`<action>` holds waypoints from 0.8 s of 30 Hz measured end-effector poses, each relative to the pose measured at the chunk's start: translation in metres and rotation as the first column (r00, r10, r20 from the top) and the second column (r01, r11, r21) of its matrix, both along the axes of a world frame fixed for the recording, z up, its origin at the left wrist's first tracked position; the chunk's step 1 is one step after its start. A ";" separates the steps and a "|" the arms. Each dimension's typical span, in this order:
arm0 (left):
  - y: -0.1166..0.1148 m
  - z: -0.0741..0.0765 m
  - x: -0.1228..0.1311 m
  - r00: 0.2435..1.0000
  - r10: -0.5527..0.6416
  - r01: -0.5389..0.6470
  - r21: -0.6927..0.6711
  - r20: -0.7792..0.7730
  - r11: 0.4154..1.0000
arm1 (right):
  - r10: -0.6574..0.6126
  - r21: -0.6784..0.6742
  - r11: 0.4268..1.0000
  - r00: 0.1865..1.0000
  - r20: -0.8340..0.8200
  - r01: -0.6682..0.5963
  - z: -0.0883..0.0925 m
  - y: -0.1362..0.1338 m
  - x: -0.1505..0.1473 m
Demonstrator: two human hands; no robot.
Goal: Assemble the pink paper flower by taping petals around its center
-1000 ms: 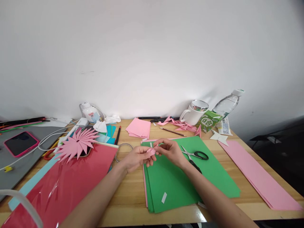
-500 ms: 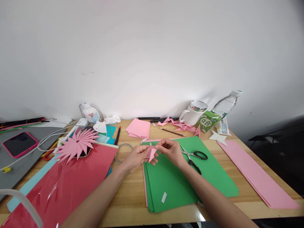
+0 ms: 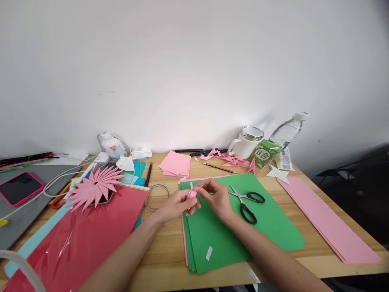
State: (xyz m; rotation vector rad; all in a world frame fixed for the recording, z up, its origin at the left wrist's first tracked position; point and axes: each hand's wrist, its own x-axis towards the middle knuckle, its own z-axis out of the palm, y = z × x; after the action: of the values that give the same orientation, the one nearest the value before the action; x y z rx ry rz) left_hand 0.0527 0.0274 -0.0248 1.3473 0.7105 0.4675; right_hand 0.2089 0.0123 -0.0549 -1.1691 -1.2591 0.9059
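A small folded piece of pink paper (image 3: pixel 191 194) is held between both hands, above the left edge of the stacked green sheets (image 3: pixel 231 239). My left hand (image 3: pixel 175 205) is closed on it from the left, thumb across its face. From the right, my right hand (image 3: pixel 215 196) pinches its upper edge with thumb and forefinger. The fingers cover much of the paper. Just right of my right hand, black-handled scissors (image 3: pixel 247 198) lie partly open on the green sheets. A small white paper strip (image 3: pixel 209 253) lies nearer the front.
Pink squares (image 3: pixel 175 163) and folded pink pieces (image 3: pixel 235 160) lie at the back, near a white mug (image 3: pixel 245 142) and tilted bottle (image 3: pixel 288 130). Left, a spiky pink paper ring (image 3: pixel 96 184) rests over a red sheet (image 3: pixel 82 239). Long pink strips (image 3: pixel 331 223) lie right.
The pink paper has turned in my fingers; its pointed flap, hanging down before, is now tucked under my left thumb. Both hands stay close together. The whole view has shifted slightly.
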 end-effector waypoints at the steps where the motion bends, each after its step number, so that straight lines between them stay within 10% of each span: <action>1: 0.000 0.000 0.000 1.000 -0.021 0.021 -0.001 -0.019 1.000 | 0.005 0.003 1.000 1.000 -0.005 -0.005 -0.001 0.000 0.000; 7: 0.003 -0.002 -0.002 0.996 -0.022 0.026 0.043 -0.086 0.999 | 0.170 -0.032 0.983 0.958 -0.229 -0.182 0.000 0.003 0.002; 24: 0.001 0.003 -0.002 0.982 -0.023 0.041 0.092 -0.190 0.995 | 0.247 -0.030 0.966 0.947 -0.207 -0.258 0.003 0.001 0.005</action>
State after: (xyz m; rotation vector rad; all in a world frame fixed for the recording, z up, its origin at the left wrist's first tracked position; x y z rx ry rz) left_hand 0.0503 0.0279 -0.0219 1.5046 0.8292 0.3548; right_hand 0.2143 0.0137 -0.0519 -0.9446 -1.2405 1.2262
